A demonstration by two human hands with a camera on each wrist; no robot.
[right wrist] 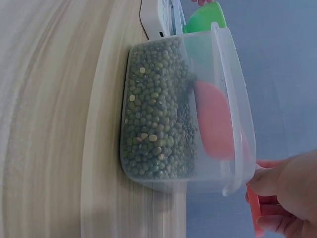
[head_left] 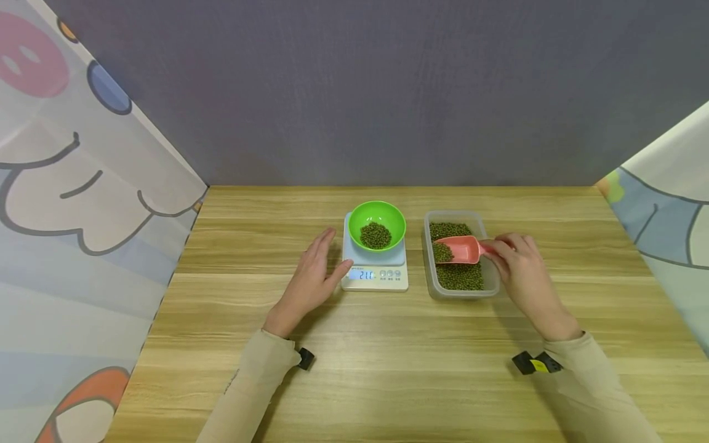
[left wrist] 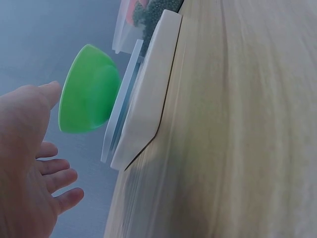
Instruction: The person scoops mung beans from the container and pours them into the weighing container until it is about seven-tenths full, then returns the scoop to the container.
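My right hand (head_left: 526,280) grips the handle of a pink scoop (head_left: 467,250), whose bowl carries some mung beans inside a clear plastic container (head_left: 462,295). More mung beans (right wrist: 153,109) fill the lower part of that container. To its left, a green bowl (head_left: 378,212) with a small heap of mung beans (head_left: 375,235) sits on a white kitchen scale (head_left: 375,285); the display appears to read 21.1. Beside the scale's left edge is my left hand (head_left: 310,277), fingers extended and holding nothing. In the left wrist view its thumb is near the green bowl (left wrist: 89,94).
The wooden table (head_left: 399,357) backs onto a grey panel (head_left: 388,92). Cartoon-printed walls (head_left: 66,289) stand at the left and right. The scale and the container are side by side with a narrow gap.
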